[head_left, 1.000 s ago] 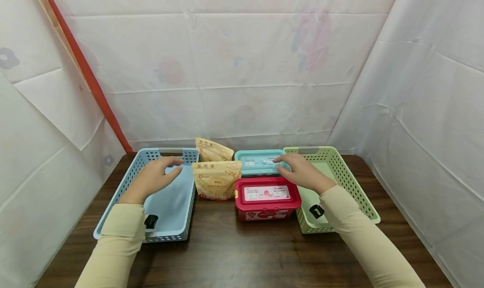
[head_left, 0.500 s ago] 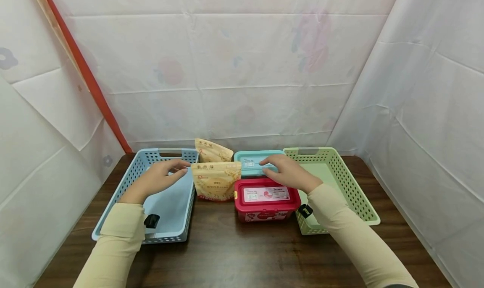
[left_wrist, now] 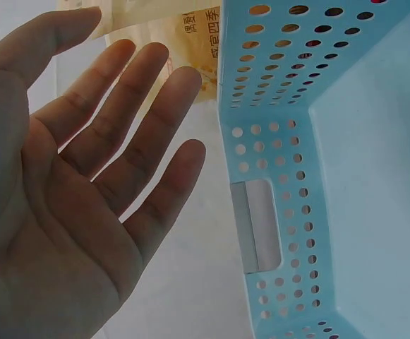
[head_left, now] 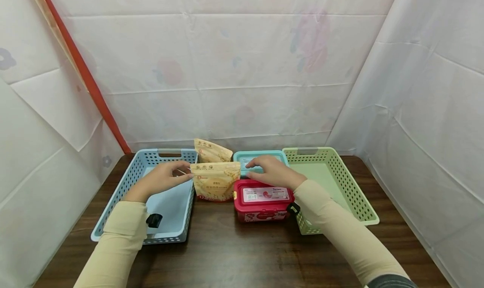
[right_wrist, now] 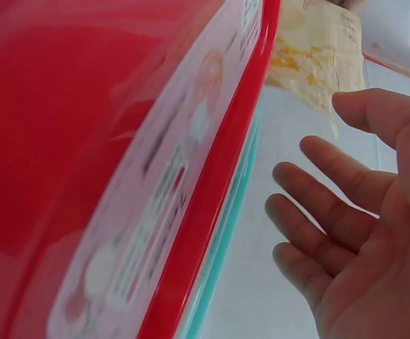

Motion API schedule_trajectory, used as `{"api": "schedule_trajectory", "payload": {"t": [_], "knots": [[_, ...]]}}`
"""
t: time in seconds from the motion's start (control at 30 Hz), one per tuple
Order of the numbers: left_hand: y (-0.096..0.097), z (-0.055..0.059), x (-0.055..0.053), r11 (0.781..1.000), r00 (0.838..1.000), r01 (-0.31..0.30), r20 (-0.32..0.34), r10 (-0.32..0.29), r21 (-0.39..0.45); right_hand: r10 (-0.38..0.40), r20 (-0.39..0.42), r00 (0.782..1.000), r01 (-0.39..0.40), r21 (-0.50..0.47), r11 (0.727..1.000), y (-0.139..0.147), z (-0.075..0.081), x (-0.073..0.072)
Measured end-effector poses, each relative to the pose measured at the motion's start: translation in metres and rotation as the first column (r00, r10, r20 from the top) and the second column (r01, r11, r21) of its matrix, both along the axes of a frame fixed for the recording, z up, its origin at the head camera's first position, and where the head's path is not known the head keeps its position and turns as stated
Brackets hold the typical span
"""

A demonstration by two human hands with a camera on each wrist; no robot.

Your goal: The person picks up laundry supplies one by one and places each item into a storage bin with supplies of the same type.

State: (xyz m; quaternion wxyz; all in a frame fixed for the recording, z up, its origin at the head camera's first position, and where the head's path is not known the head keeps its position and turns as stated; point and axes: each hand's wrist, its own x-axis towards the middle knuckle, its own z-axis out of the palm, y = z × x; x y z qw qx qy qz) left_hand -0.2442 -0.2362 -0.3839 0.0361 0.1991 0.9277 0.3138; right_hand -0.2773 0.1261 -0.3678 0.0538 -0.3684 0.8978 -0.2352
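Observation:
A yellow printed pouch (head_left: 215, 183) stands upright on the table, with a second like pouch (head_left: 212, 150) behind it. My left hand (head_left: 162, 181) hovers over the blue basket's inner side, fingertips right at the front pouch's left edge. In the left wrist view its fingers are spread and the palm holds nothing. My right hand (head_left: 274, 171) is above the teal lidded box (head_left: 240, 158) and the back of the red lidded box (head_left: 264, 209), reaching toward the pouches. Its fingers are loosely bent, with nothing between them in the right wrist view.
A light blue perforated basket (head_left: 185, 221) stands at the left and a light green basket (head_left: 349, 191) at the right. Both boxes and both pouches stand between them on the dark wooden table (head_left: 234, 258). White sheeting (head_left: 242, 69) hangs behind.
My right hand has moved left, from the green basket's edge over the teal box toward the pouches. My left hand has shifted slightly right to the front pouch's edge.

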Motion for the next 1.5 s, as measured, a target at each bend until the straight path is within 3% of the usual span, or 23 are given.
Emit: {"api": "schedule_trajectory", "payload": {"t": [0.63, 0.8, 1.5], "knots": [[0.004, -0.002, -0.009, 0.999, 0.999, 0.051, 0.009, -0.051, -0.019, 0.018, 0.078, 0.997, -0.019, 0.018, 1.000, -0.027, 0.001, -0.005], [0.005, -0.004, -0.010, 0.998, 0.997, 0.066, 0.031, -0.066, 0.003, 0.012, 0.074, 0.997, -0.015, 0.040, 0.999, -0.031, 0.002, -0.005], [0.005, -0.004, -0.011, 0.998, 0.998, 0.060, 0.000, -0.060, 0.002, 0.019, 0.073, 0.997, -0.025, 0.084, 0.996, -0.036, 0.002, -0.009]]}}
